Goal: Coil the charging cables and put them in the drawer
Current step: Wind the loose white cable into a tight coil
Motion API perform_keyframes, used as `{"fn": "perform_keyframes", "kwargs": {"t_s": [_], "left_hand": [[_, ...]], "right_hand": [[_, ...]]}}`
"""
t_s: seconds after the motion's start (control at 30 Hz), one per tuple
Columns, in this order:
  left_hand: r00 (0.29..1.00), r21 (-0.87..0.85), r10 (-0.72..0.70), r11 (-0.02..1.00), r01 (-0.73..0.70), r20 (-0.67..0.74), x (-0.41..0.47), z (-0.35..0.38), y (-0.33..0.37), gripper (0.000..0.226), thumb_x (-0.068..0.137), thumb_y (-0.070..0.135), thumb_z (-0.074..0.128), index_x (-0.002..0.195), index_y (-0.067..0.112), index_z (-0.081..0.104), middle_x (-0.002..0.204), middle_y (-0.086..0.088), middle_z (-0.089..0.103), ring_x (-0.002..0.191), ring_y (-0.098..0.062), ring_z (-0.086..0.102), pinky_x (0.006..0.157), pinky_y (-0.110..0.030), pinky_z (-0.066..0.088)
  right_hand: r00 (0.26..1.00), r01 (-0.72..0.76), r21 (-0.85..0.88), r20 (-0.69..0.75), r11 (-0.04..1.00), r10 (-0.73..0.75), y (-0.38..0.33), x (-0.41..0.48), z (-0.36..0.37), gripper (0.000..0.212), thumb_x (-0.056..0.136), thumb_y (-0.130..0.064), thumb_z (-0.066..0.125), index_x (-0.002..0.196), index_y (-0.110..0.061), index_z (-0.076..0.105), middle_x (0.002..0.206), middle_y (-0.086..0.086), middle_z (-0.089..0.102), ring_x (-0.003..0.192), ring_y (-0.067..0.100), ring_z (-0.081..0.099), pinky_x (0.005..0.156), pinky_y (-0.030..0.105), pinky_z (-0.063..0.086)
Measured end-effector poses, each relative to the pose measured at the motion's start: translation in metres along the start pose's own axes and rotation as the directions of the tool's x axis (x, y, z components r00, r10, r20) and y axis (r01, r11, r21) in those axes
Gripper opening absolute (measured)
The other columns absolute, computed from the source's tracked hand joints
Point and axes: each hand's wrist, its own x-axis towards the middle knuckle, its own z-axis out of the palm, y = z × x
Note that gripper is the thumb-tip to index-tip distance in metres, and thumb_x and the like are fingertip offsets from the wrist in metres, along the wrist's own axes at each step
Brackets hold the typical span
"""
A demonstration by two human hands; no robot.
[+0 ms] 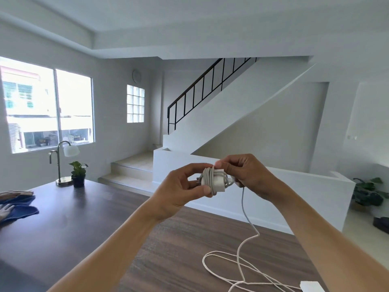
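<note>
White cable (244, 209), perhaps blue cloth (21, 207)

I saw a dark wooden table (63, 228) — on it lay loose white cable (237, 268), a lamp (63, 163), a potted plant (78, 174) and blue cloth (19, 207).

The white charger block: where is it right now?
In the head view, right of centre, the white charger block is held between the left hand and right hand, above the dark table, cable trailing down.

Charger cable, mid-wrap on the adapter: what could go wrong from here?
1. The loose cable hangs down to tangled loops on the table; further winding may pull a knot tight.
2. The left hand pinches the adapter only at its edges; a slipped grip could unwind the wraps.
</note>
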Motion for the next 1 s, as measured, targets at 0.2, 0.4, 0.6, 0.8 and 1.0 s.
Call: {"fn": "perform_keyframes", "kwargs": {"t_s": [0.2,0.4,0.6,0.8,1.0], "left_hand": [[0.993,-0.124,0.052,0.990,-0.065,-0.101,0.002,0.000,-0.004,0.048,0.078,0.011,0.080,0.122,0.005,0.062,0.121,-0.018,0.065,0.091,-0.036,0.070,0.083,-0.037,0.056],[0.976,-0.173,0.042,0.982,-0.080,-0.215,0.008,0.001,-0.006,0.036,0.070,0.023,0.078,0.106,0.020,0.074,0.113,-0.007,0.072,0.095,-0.025,0.068,0.081,-0.035,0.058],[0.966,0.109,0.040,0.994,-0.012,-0.255,0.011,-0.007,-0.016,0.037,0.083,0.006,0.074,0.115,0.023,0.065,0.109,-0.002,0.074,0.086,-0.024,0.074,0.081,-0.026,0.057],[0.974,0.275,0.026,0.961,0.038,-0.224,0.011,-0.014,-0.035,0.047,0.079,0.004,0.078,0.120,0.023,0.063,0.094,-0.003,0.074,0.081,-0.018,0.071,0.078,-0.028,0.057],[1.000,0.128,0.005,0.992,-0.005,0.000,0.004,-0.004,-0.025,0.047,0.081,-0.008,0.071,0.123,0.009,0.060,0.111,-0.016,0.070,0.097,-0.034,0.068,0.087,-0.045,0.056]], "right_hand": [[0.992,-0.053,0.088,-0.107,0.995,0.063,0.011,-0.003,0.018,0.026,0.093,-0.027,0.059,0.075,-0.017,0.075,0.056,0.008,0.041,0.047,0.013,0.025,0.045,0.024,0.023],[0.962,0.026,-0.296,-0.253,0.955,-0.104,0.028,-0.021,0.056,0.049,0.096,-0.023,0.056,0.049,-0.028,0.043,0.041,-0.008,0.030,0.042,0.010,0.024,0.046,0.018,0.019],[0.989,0.018,-0.708,-0.092,0.706,-0.118,0.017,-0.031,0.056,0.028,0.100,-0.034,0.041,0.080,-0.024,0.058,0.068,-0.009,0.052,0.063,0.016,0.049,0.054,0.028,0.030],[0.989,0.073,-0.826,-0.011,0.560,-0.145,-0.020,-0.031,0.035,0.024,0.097,-0.037,0.047,0.094,-0.023,0.066,0.090,-0.009,0.061,0.082,0.019,0.060,0.068,0.028,0.038],[0.996,0.081,-0.541,0.004,0.837,-0.093,-0.021,-0.010,-0.002,0.007,0.086,-0.028,0.069,0.087,-0.026,0.075,0.079,-0.014,0.067,0.071,0.002,0.059,0.069,0.019,0.042]]}}
